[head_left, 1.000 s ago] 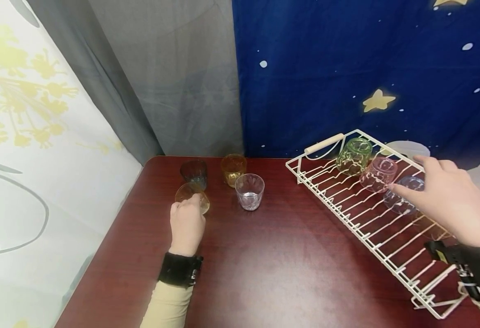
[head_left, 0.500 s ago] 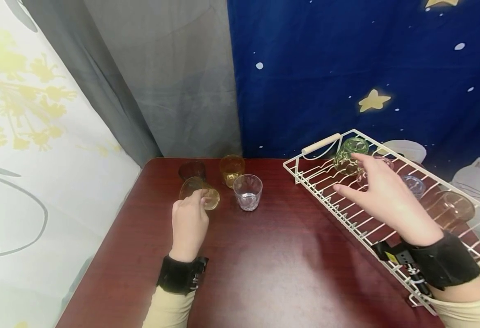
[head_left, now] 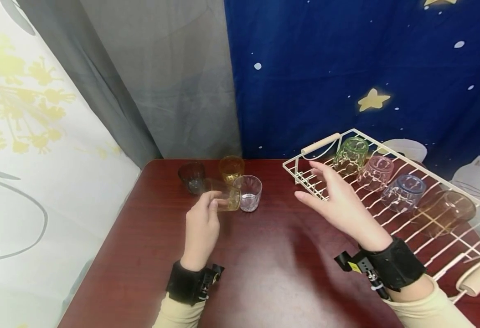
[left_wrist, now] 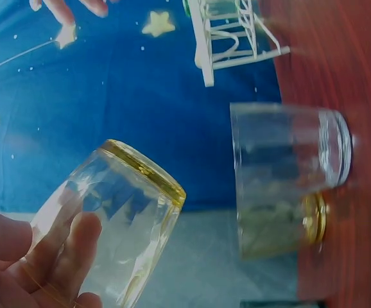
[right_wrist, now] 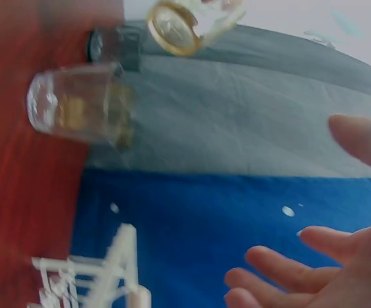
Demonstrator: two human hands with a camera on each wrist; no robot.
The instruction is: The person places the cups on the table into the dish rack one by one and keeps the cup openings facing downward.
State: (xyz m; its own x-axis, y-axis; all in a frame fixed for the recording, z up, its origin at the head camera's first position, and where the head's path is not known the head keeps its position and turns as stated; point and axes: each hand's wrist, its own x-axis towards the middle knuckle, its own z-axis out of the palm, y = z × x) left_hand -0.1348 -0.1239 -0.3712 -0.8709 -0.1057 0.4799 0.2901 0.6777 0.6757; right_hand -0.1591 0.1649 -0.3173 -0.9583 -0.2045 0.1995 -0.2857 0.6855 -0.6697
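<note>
My left hand [head_left: 202,230] grips a pale yellow glass [head_left: 232,199] by its side, raised above the table and tipped over with its base toward the right. In the left wrist view, fingers and thumb wrap the glass [left_wrist: 134,218] near its mouth. Just behind it, a clear glass [head_left: 250,193] stands upright, with an amber glass [head_left: 231,165] and a dark grey glass [head_left: 191,176] farther back. My right hand [head_left: 344,207] hovers in front of the white wire rack [head_left: 291,166], thumb and fingers spread, holding nothing.
Upside down on the rack are a green glass [head_left: 350,157], a pink glass [head_left: 375,174], a blue glass [head_left: 404,193] and a brownish glass [head_left: 446,213]. The rack has a wooden handle [head_left: 321,143] at each end. Curtains [head_left: 190,91] hang behind the dark red table [head_left: 256,273].
My left hand has lifted the pale yellow glass and carried it right, tipping it over. My right hand has moved left from above the rack's glasses, fingers still spread.
</note>
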